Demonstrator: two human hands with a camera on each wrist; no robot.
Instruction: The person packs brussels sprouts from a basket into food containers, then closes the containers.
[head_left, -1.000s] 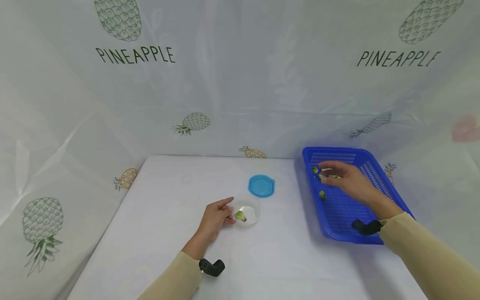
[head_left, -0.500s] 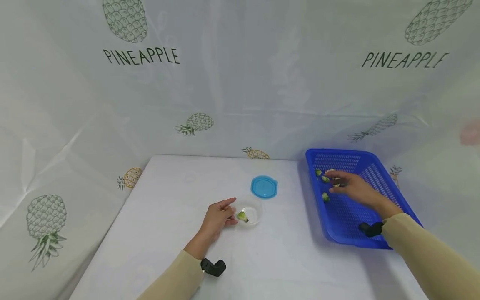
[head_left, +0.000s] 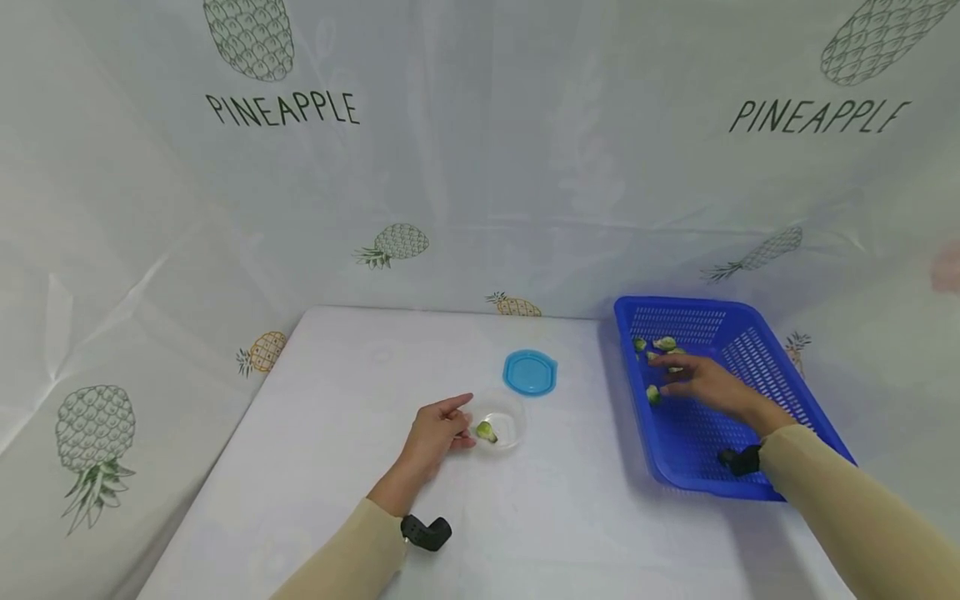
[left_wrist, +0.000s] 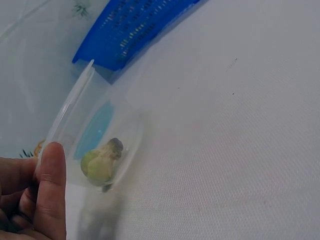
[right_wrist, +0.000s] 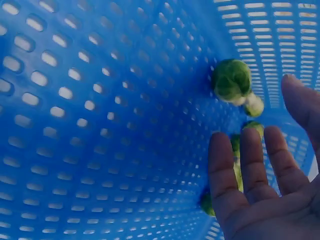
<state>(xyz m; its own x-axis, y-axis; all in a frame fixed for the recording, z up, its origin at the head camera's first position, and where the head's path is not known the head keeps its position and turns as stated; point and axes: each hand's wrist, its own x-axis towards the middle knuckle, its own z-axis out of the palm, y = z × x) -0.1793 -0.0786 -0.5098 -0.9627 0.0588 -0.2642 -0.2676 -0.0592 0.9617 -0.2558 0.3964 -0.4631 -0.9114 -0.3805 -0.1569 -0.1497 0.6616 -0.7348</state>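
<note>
Blue plastic forms the basket (head_left: 678, 457), likely there to contain the loose sprouts (head_left: 664, 343) near the right hand (head_left: 708, 387), spread and holding nothing. The left hand (head_left: 435, 433) pinches the clear bowl (head_left: 517, 421), presumably steadying it; one sprout (head_left: 486, 432) lies inside, the lid (head_left: 530, 373) just beyond.
</note>
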